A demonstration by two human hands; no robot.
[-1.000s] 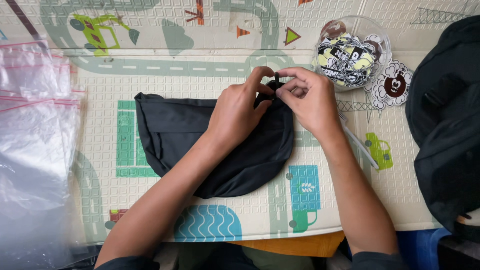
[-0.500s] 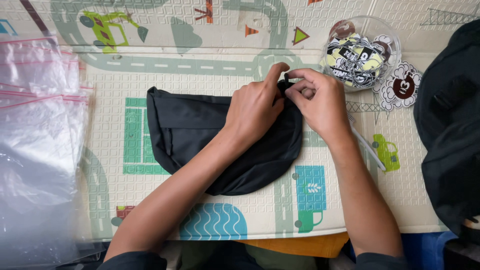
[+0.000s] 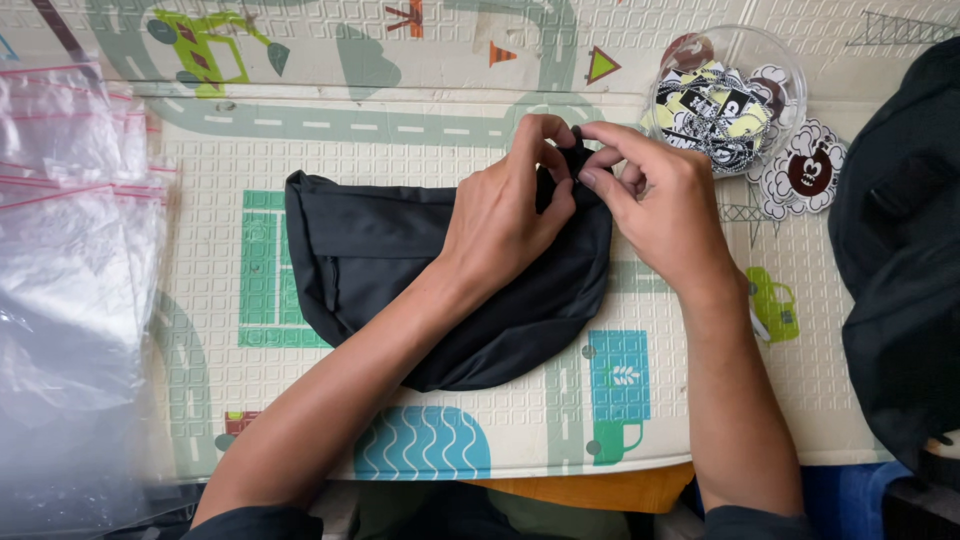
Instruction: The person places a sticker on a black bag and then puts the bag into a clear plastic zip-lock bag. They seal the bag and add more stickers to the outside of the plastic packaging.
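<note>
Along the left edge of the pale foam play mat [image 3: 300,420] printed with roads and vehicles: a heap of clear plastic zip bags with pink seal strips [image 3: 70,260], overlapping and crumpled. Toward the middle of the mat, a black fabric pouch with a curved lower edge [image 3: 400,260] — flat, its straight side towards the far edge, its rounded side towards the near edge. Resting across the pouch's right half, the left hand [image 3: 505,215], fingers curled and pinching a small bit of black fabric at the pouch's upper right corner. Just beside it, fingertips meeting the same spot, the right hand [image 3: 660,205] — thumb and forefinger pressed together on that bit of fabric, the other fingers loosely bent; exactly what is pinched too hidden to tell. Behind the right hand, near the far right corner of the mat, a clear round plastic tub [image 3: 725,95] filled with black, white and yellow stickers, and a loose round-edged sticker with a dark red face [image 3: 805,170] just beside it. At the right edge, a large black fabric bag [image 3: 900,260] partly over the mat.
</note>
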